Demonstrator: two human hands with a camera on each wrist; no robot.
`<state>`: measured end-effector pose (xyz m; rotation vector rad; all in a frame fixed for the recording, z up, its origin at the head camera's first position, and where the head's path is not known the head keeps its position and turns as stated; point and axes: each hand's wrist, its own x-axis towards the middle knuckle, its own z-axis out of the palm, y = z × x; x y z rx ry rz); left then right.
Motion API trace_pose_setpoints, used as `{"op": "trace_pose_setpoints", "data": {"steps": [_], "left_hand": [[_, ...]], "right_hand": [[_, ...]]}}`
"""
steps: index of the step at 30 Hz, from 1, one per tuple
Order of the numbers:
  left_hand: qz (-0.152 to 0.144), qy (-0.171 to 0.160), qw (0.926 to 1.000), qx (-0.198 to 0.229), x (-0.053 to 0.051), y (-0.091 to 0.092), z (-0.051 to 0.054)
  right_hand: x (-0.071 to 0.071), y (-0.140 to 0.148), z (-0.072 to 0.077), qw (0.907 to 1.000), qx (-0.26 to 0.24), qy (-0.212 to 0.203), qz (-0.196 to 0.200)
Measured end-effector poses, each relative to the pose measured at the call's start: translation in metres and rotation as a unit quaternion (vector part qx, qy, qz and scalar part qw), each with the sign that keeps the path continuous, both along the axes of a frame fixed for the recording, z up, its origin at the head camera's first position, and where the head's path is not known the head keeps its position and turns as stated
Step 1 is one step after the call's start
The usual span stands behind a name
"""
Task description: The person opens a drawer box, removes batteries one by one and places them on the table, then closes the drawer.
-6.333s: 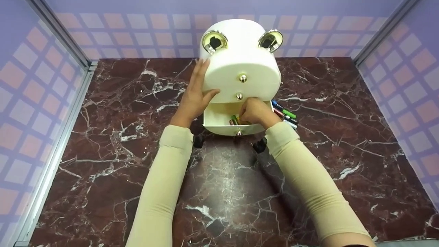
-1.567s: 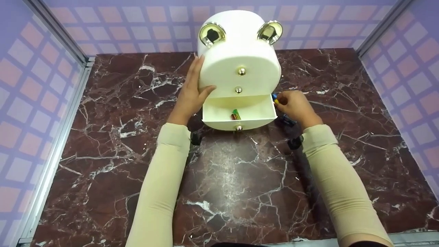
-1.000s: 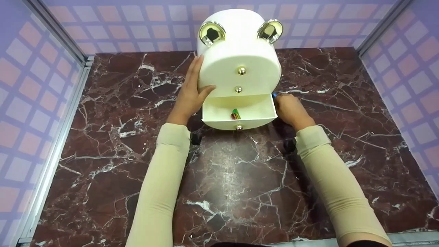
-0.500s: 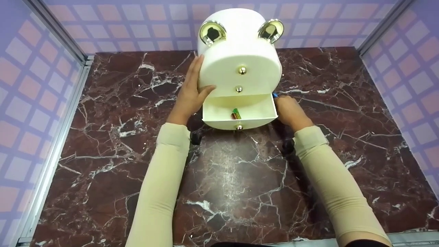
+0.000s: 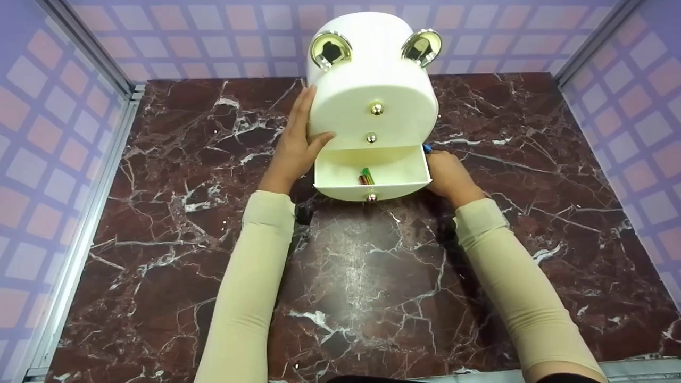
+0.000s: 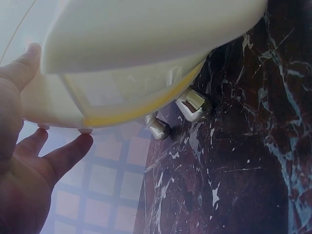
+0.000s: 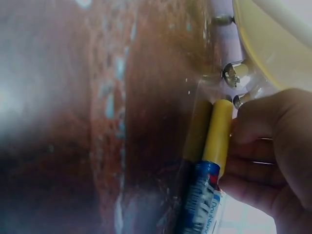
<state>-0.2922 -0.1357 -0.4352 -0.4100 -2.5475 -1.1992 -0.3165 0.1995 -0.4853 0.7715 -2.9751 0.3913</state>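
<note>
A white drawer box (image 5: 372, 69) with two gold-rimmed ears and gold knobs stands at the back. Its bottom drawer (image 5: 340, 169) is pulled out, with small red and green cylinders (image 5: 366, 177) inside. My left hand (image 5: 295, 146) lies against the box's left side, fingers extended and thumb on the front. Low beside the drawer's right wall, my right hand (image 5: 449, 173) has its fingertips mostly hidden from the head view. In the right wrist view its curled fingers grip a yellow-capped marker (image 7: 209, 161) with a blue body, close to the table. A blue tip (image 5: 427, 148) shows above that hand.
Dark red marbled table (image 5: 340, 276) underneath. Purple checkered walls (image 5: 175, 42) enclose the back and both sides. Gold feet (image 7: 236, 74) of the box show in the right wrist view.
Earlier my right hand was inside the drawer; it then moved out to the right with the yellow-capped marker and lowered beside the box. Fewer cylinders lie in the drawer. My left hand stayed put.
</note>
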Motion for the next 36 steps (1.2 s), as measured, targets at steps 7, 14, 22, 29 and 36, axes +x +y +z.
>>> {"op": "trace_pose_setpoints", "data": {"steps": [7,14,22,29,36], "left_hand": [[0.001,-0.002,1.0,0.006,0.0,0.001,-0.002],[-0.003,-0.001,0.9999,0.012,-0.001,0.002,-0.003],[-0.003,0.0,0.9998,0.02,0.0,0.001,-0.004],[-0.001,-0.003,0.9998,0.017,0.0,0.001,-0.004],[0.003,-0.015,0.9996,0.022,0.001,0.001,-0.004]], "right_hand": [[0.005,0.001,-0.003,0.9992,-0.035,-0.017,0.009],[0.006,0.004,-0.003,0.9995,-0.028,-0.015,0.004],[0.006,0.005,-0.005,0.9996,-0.025,-0.015,0.005],[0.008,0.006,-0.002,0.9994,-0.027,-0.012,0.018],[0.01,0.009,0.005,0.9992,-0.034,-0.015,0.018]]}}
